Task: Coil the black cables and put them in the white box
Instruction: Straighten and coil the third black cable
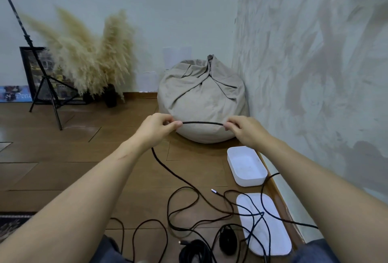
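Note:
A black cable [202,123] is stretched between both hands at chest height in front of me. My left hand [156,127] pinches one end of the span, and my right hand [244,129] pinches the other. From the left hand the cable drops to the wooden floor and joins a loose tangle of black cables [210,210]. The open white box [246,165] sits on the floor by the right wall, under my right forearm. Its white lid [270,233] lies nearer me with cable strands across it. Two coiled black bundles [227,239] lie at the bottom.
A beige beanbag [201,99] fills the corner behind the hands. A black tripod [45,86], pampas grass [88,57] in dark vases and framed pictures [31,67] stand at the left wall. A textured wall [315,74] runs along the right.

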Available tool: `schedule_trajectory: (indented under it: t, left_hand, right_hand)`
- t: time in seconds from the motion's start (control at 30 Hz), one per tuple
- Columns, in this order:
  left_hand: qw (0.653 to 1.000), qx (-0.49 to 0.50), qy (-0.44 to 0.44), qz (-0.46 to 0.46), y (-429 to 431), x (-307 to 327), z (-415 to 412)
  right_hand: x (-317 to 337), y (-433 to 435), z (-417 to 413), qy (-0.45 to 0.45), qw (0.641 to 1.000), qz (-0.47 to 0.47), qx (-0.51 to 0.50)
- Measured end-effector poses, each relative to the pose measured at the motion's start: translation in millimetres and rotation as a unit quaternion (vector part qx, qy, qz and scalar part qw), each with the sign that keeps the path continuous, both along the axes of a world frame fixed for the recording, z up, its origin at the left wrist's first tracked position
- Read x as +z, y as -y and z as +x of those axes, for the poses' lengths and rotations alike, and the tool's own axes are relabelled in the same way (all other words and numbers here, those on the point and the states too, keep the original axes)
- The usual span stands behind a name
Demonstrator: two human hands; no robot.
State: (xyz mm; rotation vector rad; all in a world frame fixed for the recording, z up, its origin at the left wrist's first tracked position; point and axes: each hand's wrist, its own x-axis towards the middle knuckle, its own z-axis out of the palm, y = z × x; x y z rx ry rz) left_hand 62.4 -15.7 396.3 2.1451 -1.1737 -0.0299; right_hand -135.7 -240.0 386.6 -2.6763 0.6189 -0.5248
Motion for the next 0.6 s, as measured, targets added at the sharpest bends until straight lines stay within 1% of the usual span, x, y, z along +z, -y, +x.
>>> schedule_trajectory:
  t: [0.07,0.13,0.23,0.33,0.4,0.5,0.6]
  left_hand:
    - [1.000,-0.022,0.004,-0.003,5.5,-0.3,-6.9]
    - [0.999,-0.047,0.013,0.007,9.3,-1.4,-13.6]
    - [0.999,-0.044,-0.001,0.004,8.0,-4.4,-8.1]
    - [1.000,-0.013,-0.013,-0.008,1.1,-6.3,2.3]
    - [1.000,-0.010,-0.014,-0.009,0.9,-7.2,0.9]
    - [0.999,-0.049,-0.013,-0.002,9.9,-7.7,-14.8]
    - [0.996,-0.082,-0.017,-0.009,18.1,-8.4,-26.9]
  right_hand:
    - [-2.3,-14.6,6.4,-0.011,0.999,0.009,0.049]
    - [1.3,-25.6,14.7,-0.007,0.997,0.007,0.076]
    - [8.4,-23.1,17.1,0.011,0.998,-0.002,0.061]
    - [4.4,-6.4,9.9,0.012,1.000,-0.016,0.016]
    - [2.8,-2.9,6.2,0.009,1.000,-0.018,0.009]
    - [4.7,-18.9,13.1,0.005,0.998,-0.003,0.060]
    - [9.9,-36.0,23.3,-0.002,0.994,-0.029,0.102]
